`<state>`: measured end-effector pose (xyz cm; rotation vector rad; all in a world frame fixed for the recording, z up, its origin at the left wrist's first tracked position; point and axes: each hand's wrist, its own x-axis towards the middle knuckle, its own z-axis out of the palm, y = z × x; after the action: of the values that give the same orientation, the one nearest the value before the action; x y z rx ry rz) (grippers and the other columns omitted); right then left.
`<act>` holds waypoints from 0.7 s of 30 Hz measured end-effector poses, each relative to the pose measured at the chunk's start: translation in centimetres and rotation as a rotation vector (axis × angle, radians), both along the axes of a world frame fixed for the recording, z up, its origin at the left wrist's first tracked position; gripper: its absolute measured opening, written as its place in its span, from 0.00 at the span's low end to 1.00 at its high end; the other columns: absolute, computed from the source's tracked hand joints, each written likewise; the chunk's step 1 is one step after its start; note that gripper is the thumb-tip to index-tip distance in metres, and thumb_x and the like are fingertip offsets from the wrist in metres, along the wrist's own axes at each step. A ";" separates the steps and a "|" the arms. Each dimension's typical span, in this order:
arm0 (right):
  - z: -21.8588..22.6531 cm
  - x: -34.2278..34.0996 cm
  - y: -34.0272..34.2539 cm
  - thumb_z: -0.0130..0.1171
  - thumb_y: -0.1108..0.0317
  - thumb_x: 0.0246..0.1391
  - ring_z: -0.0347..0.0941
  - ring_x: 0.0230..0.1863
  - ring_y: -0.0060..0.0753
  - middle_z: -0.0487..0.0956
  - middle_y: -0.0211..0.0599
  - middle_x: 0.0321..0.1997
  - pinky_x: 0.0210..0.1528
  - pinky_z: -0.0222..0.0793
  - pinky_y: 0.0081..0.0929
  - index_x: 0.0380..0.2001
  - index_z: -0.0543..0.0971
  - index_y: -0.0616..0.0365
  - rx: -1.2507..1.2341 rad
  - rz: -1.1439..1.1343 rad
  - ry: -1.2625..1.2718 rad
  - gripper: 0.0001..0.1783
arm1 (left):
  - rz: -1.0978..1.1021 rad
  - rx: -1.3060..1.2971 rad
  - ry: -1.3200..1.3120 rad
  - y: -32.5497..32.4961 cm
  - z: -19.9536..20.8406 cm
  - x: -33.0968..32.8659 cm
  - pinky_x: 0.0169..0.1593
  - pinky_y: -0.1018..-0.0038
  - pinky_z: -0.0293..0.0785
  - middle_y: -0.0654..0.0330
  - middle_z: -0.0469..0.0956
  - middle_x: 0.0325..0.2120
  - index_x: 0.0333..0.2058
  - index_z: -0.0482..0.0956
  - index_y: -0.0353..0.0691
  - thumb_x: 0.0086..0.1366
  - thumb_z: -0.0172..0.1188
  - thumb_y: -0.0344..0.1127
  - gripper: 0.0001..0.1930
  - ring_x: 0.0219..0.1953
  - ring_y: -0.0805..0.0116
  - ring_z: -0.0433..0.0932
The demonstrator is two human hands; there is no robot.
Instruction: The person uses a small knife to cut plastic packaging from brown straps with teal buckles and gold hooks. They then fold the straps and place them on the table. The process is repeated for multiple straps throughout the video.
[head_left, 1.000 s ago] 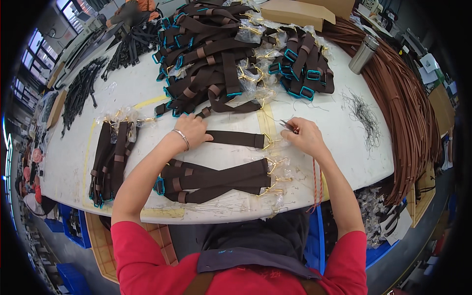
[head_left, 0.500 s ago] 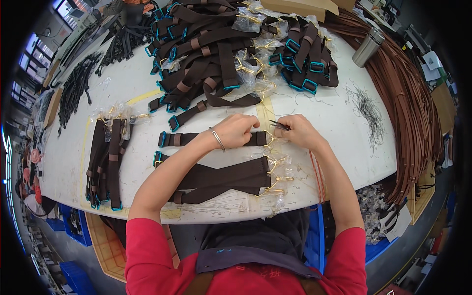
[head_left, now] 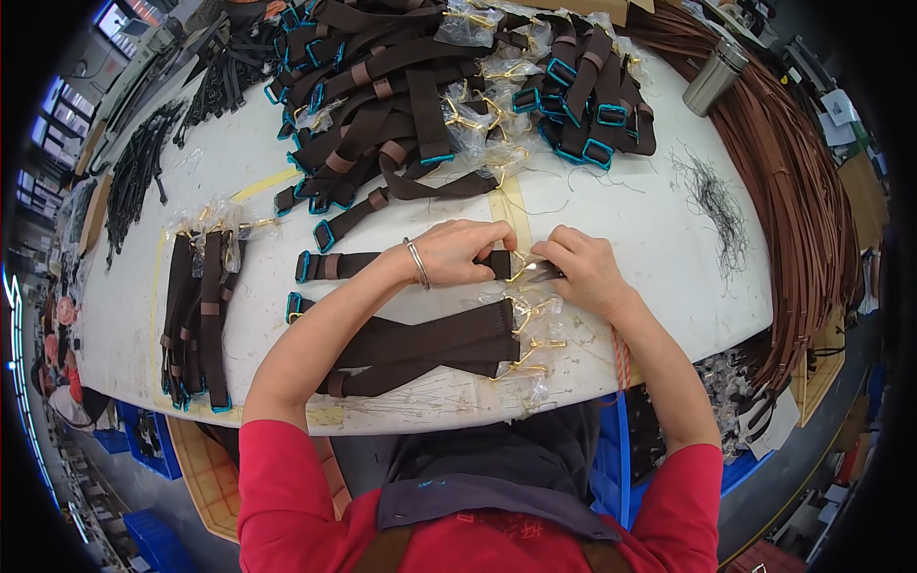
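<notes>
Both hands now meeting at mid-table, pulled in closer than half a second back. Left hand pinching the right end of a brown strap lying flat across the white table. Right hand gripping a small metal tool, right against that strap end. Finished straps sitting just near of it, big strap heap piling up far side, steel bottle far right.

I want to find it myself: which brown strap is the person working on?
Look at the white table, near the middle of its front half. One brown strap lies flat by itself there, pinched at its end by the left hand and right hand. The other straps lie in piles.
</notes>
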<state>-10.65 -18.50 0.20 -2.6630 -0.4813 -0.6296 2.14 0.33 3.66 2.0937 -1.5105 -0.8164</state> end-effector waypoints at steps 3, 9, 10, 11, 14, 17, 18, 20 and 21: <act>0.0 -0.2 -0.2 0.62 0.73 0.25 0.72 0.28 0.29 0.67 0.28 0.25 0.22 0.66 0.27 0.29 0.74 0.50 -0.042 0.035 -0.044 0.19 | -0.081 -0.033 0.022 -0.2 -0.6 0.4 0.31 0.67 0.65 0.59 0.70 0.24 0.39 0.68 0.42 0.49 0.61 0.32 0.18 0.28 0.63 0.70; 0.3 0.0 -2.5 0.65 0.69 0.38 0.70 0.25 0.29 0.70 0.33 0.21 0.24 0.63 0.24 0.33 0.74 0.55 0.274 0.022 0.243 0.16 | -0.194 -0.019 0.080 -1.2 -0.8 1.3 0.31 0.69 0.64 0.60 0.69 0.21 0.30 0.67 0.39 0.53 0.60 0.31 0.10 0.26 0.65 0.69; 1.6 0.6 -2.3 0.63 0.66 0.42 0.70 0.24 0.32 0.72 0.35 0.22 0.25 0.63 0.27 0.33 0.73 0.56 0.360 -0.047 0.372 0.14 | -0.185 0.010 0.113 -1.0 -0.8 1.4 0.31 0.69 0.64 0.59 0.70 0.21 0.29 0.67 0.38 0.53 0.59 0.31 0.09 0.26 0.64 0.70; 3.5 1.1 -2.4 0.60 0.64 0.46 0.70 0.24 0.35 0.74 0.36 0.22 0.26 0.64 0.29 0.33 0.72 0.57 0.444 -0.117 0.503 0.13 | -0.155 -0.008 0.127 -0.7 -1.0 1.5 0.31 0.69 0.64 0.59 0.70 0.20 0.28 0.67 0.38 0.54 0.58 0.31 0.08 0.25 0.64 0.70; 6.6 2.3 -1.5 0.55 0.58 0.51 0.71 0.26 0.39 0.75 0.40 0.24 0.29 0.64 0.33 0.33 0.71 0.59 0.434 -0.199 0.729 0.15 | -0.060 -0.074 0.128 0.0 -1.5 1.3 0.30 0.69 0.64 0.57 0.70 0.19 0.28 0.68 0.37 0.55 0.57 0.30 0.06 0.25 0.63 0.70; 6.5 3.2 -0.8 0.54 0.57 0.50 0.71 0.29 0.41 0.76 0.42 0.26 0.33 0.64 0.34 0.33 0.71 0.60 0.308 -0.159 0.828 0.16 | 0.030 -0.141 0.060 0.3 -2.0 0.6 0.29 0.69 0.64 0.56 0.71 0.19 0.29 0.67 0.37 0.57 0.55 0.29 0.05 0.24 0.62 0.70; 6.4 3.4 -0.7 0.54 0.57 0.50 0.71 0.30 0.42 0.76 0.43 0.26 0.34 0.64 0.34 0.33 0.71 0.60 0.267 -0.133 0.854 0.16 | 0.048 -0.158 0.041 0.4 -2.2 0.5 0.29 0.69 0.64 0.56 0.71 0.19 0.29 0.67 0.36 0.57 0.54 0.29 0.05 0.24 0.62 0.70; 5.6 3.9 -1.0 0.56 0.61 0.47 0.70 0.29 0.39 0.74 0.41 0.25 0.34 0.64 0.32 0.33 0.72 0.60 0.197 -0.012 0.880 0.14 | 0.085 -0.184 0.050 0.4 -2.5 0.5 0.29 0.69 0.65 0.56 0.71 0.19 0.29 0.66 0.36 0.58 0.53 0.28 0.04 0.23 0.62 0.70; 5.1 4.2 -1.1 0.57 0.64 0.46 0.69 0.28 0.38 0.74 0.40 0.24 0.33 0.63 0.31 0.34 0.72 0.60 0.162 0.048 0.891 0.13 | 0.103 -0.194 0.077 0.5 -2.6 0.7 0.28 0.70 0.65 0.56 0.71 0.19 0.29 0.66 0.36 0.59 0.52 0.28 0.04 0.23 0.62 0.70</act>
<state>-6.48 -19.58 5.31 -2.4385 -0.2110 0.5174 2.81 0.78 1.05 1.9576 -1.3717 -0.6766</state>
